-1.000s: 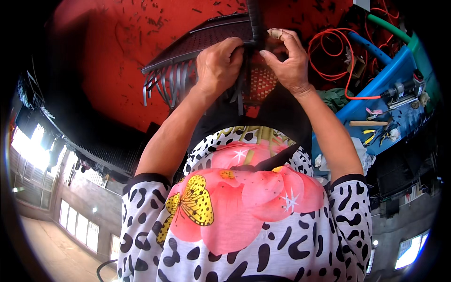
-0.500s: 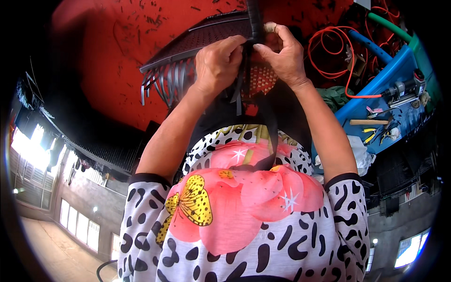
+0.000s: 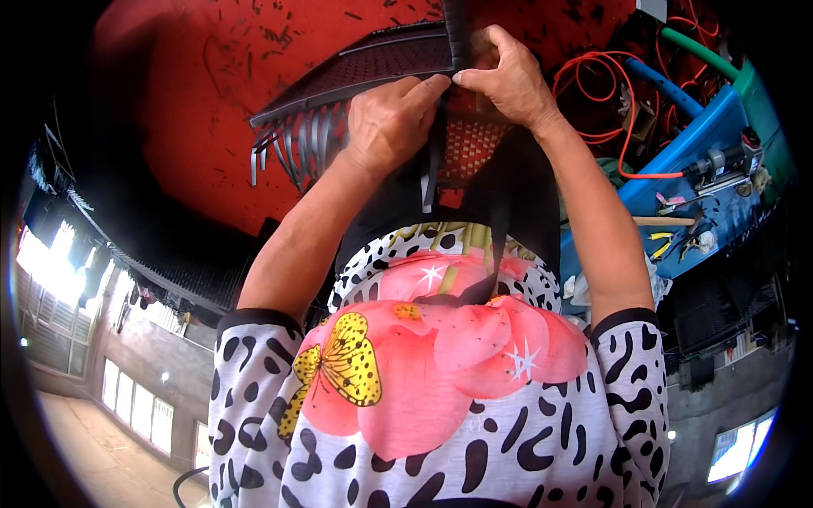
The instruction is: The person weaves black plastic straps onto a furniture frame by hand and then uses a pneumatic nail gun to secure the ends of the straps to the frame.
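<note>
A piece of dark wickerwork (image 3: 389, 63), woven from flat black strips, has a slanting edge with loose strip ends (image 3: 288, 146) hanging below it. A wrapped black bar (image 3: 456, 34) rises at its right corner. My left hand (image 3: 391, 118) is closed at the near edge by this corner, thumb and forefinger pinched on it. Just across the corner, my right hand (image 3: 517, 80) presses its thumb there, its forefinger bent beside the bar. The two thumbs nearly meet. Any single strip between the fingers is too small to make out. Another strip (image 3: 430, 173) dangles below my left hand.
Red floor (image 3: 195, 127) scattered with black scraps lies beyond. To the right is a blue tub or tray (image 3: 720, 127) with a power tool (image 3: 728, 161), yellow-handled pliers (image 3: 660, 245) and a wooden handle. An orange hose (image 3: 631, 127) coils near it. Black woven material (image 3: 186, 245) fills the left.
My right hand has shifted slightly, its thumb now closer to my left fingertips. My left hand has dropped a little at the corner. The wickerwork has barely moved.
</note>
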Demonstrator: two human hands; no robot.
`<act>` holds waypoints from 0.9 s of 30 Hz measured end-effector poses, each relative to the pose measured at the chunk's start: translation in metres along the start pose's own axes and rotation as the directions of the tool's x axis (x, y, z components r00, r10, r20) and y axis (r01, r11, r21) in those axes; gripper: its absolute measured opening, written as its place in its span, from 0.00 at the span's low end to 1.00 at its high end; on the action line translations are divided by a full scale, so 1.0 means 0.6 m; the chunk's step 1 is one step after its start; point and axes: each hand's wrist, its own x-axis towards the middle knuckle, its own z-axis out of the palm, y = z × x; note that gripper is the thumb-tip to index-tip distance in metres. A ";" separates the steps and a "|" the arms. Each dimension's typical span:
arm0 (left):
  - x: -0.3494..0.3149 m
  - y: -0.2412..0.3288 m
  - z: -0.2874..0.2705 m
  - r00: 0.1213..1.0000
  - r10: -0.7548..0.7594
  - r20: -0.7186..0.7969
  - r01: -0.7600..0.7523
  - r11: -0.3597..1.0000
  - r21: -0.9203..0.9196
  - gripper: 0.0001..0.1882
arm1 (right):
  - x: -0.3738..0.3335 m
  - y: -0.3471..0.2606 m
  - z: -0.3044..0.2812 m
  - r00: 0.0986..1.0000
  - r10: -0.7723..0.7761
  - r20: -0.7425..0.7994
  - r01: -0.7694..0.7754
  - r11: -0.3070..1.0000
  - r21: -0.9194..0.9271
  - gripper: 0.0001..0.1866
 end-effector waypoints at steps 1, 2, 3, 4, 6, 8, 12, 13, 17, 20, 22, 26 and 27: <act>0.002 0.003 -0.002 1.000 0.000 0.000 0.000 1.000 0.001 0.13 | 0.000 0.006 -0.002 0.999 0.007 0.048 -0.012 0.993 0.113 0.19; 0.006 0.007 -0.001 1.000 -0.024 -0.013 0.024 0.998 -0.051 0.13 | -0.001 0.015 -0.005 0.999 0.008 0.048 -0.013 0.993 0.114 0.19; 0.008 0.011 0.001 0.999 -0.048 -0.024 0.045 0.994 -0.104 0.13 | 0.000 0.026 -0.008 0.996 -0.049 0.068 0.038 0.987 0.155 0.19; 0.007 0.014 0.004 0.999 -0.047 -0.023 0.044 0.994 -0.105 0.13 | 0.001 0.034 -0.008 0.991 -0.106 0.086 0.087 0.976 0.198 0.18; 0.003 0.018 0.010 0.994 -0.105 -0.029 0.101 0.986 -0.133 0.12 | 0.001 0.046 -0.003 0.987 -0.136 0.086 0.112 0.966 0.232 0.18; -0.006 0.013 0.020 0.991 -0.128 -0.049 0.120 0.981 -0.152 0.12 | -0.002 0.052 -0.001 0.983 -0.165 0.086 0.137 0.954 0.265 0.19; -0.013 0.013 0.019 0.984 -0.175 -0.040 0.168 0.977 -0.134 0.14 | -0.014 0.046 0.014 0.996 -0.076 0.044 0.067 0.981 0.180 0.19; -0.015 0.012 0.021 0.984 -0.175 -0.039 0.168 0.977 -0.134 0.14 | -0.016 0.046 0.019 0.999 -0.045 -0.006 0.045 0.981 0.188 0.20; -0.019 0.013 0.026 0.983 -0.180 -0.030 0.177 0.981 -0.082 0.14 | -0.024 0.045 0.033 0.980 -0.150 -0.128 0.157 0.986 0.047 0.20; -0.022 0.018 0.029 0.967 -0.254 -0.009 0.252 0.965 -0.074 0.14 | -0.025 0.043 0.042 0.968 -0.206 -0.143 0.201 0.978 -0.051 0.21; -0.023 0.020 0.030 0.950 -0.312 0.010 0.312 0.946 -0.087 0.13 | -0.019 0.034 0.034 0.982 -0.142 -0.126 0.137 0.989 -0.051 0.24; -0.025 0.017 0.042 0.925 -0.380 -0.010 0.372 0.910 -0.181 0.14 | -0.003 0.037 0.024 0.971 -0.216 -0.098 0.193 0.959 -0.207 0.31; -0.023 0.014 0.047 0.929 -0.371 -0.001 0.360 0.904 -0.229 0.15 | 0.000 0.035 0.020 0.981 -0.189 -0.045 0.174 0.957 -0.233 0.32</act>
